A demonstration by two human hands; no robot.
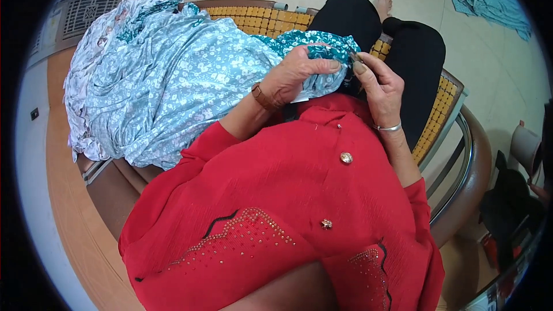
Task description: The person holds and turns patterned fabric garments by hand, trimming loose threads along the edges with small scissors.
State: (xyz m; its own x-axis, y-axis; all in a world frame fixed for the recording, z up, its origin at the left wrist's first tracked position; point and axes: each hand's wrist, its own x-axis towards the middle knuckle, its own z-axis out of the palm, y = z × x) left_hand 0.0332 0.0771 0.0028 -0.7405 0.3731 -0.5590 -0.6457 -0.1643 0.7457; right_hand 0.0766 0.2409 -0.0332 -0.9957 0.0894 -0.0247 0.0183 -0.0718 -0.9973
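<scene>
Teal-green floral cloth (327,52) is pinched between the thumb and fingers of my left hand (292,75), above my lap. My right hand (380,89) is closed at the cloth's right edge, thumb against forefinger. From its fingertips juts a small dark metal tool (353,57), partly hidden, whose exact kind I cannot make out. Its tip meets the cloth. The held cloth adjoins a big heap of light blue floral fabric (184,80) on my left. A bit of white (300,99), perhaps a label, shows below my left hand.
Under me is a seat with a tan beaded mat (253,17) and a curved brown armrest (475,167) on the right. More blue-green fabric (489,3) lies on the tiled floor at upper right. Dark objects (507,201) stand beyond the armrest.
</scene>
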